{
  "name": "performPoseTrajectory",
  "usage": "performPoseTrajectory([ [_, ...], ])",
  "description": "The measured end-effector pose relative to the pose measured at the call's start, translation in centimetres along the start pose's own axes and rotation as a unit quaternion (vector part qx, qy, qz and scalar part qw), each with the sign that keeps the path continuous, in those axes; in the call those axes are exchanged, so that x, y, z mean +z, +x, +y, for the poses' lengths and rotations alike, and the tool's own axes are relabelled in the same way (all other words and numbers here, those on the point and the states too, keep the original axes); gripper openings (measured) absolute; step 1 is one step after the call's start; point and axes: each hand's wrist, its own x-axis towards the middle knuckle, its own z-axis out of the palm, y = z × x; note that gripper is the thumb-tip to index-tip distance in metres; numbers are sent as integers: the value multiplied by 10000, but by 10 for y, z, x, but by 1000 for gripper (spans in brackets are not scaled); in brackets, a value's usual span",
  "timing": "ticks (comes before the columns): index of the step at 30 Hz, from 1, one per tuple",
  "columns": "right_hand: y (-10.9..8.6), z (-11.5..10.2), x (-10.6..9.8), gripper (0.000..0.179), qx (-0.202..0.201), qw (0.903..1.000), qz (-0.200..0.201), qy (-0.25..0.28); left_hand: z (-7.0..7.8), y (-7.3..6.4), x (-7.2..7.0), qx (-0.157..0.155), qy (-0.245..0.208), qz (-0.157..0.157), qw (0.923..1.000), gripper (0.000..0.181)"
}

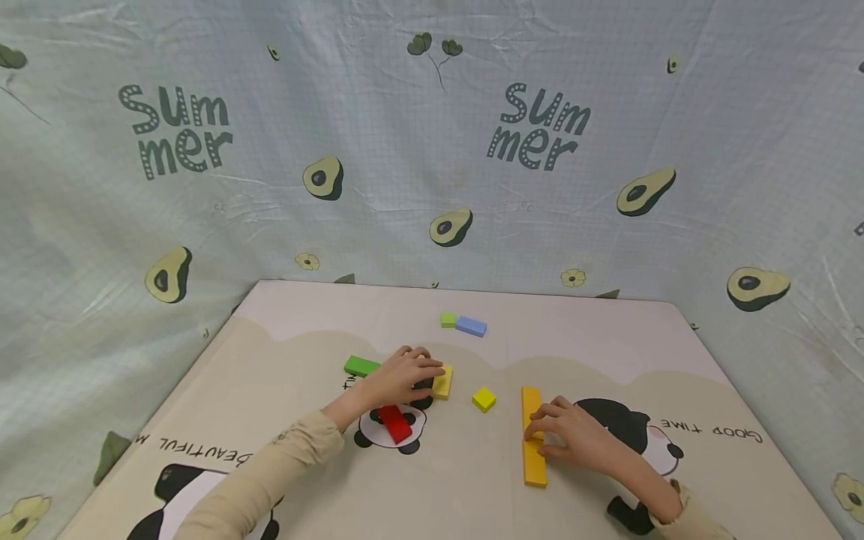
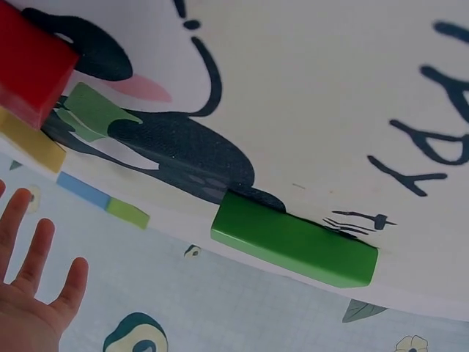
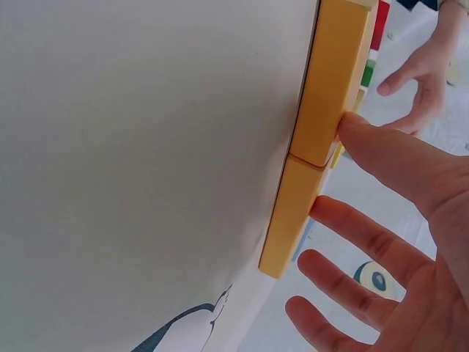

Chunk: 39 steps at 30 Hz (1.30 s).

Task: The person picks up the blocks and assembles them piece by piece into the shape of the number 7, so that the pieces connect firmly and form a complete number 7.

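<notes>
Two orange blocks lie end to end on the table, the far block point(image 1: 532, 401) and the near block point(image 1: 535, 471) forming one straight bar. My right hand point(image 1: 580, 439) is at their joint. In the right wrist view its thumb touches one orange block point(image 3: 330, 81) and the index fingertip touches the other orange block point(image 3: 286, 220), the remaining fingers spread apart. Over a pale yellow block point(image 1: 442, 384) my left hand point(image 1: 401, 377) reaches, fingertips right at its edge. The left wrist view shows these fingers extended and parted. Below that wrist lies a red block point(image 1: 394, 424).
A green block point(image 1: 361, 366) lies beyond the left forearm. Between the hands is a bright yellow block point(image 1: 484, 400) turned cornerwise. Farther back, a lime block point(image 1: 448, 320) adjoins a blue block point(image 1: 471, 326). A printed curtain point(image 1: 378, 112) rises behind the table.
</notes>
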Motion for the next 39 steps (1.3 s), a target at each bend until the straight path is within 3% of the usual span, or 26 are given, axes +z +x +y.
performPoseTrajectory([
  [20, 1, -3, 0, 25, 427, 9991, 15, 48, -7, 11, 11, -145, -53, -457, 9988, 49],
  [39, 0, -3, 0, 24, 336, 9994, 13, 45, -3, 9, 15, -246, 108, -619, 9977, 45],
])
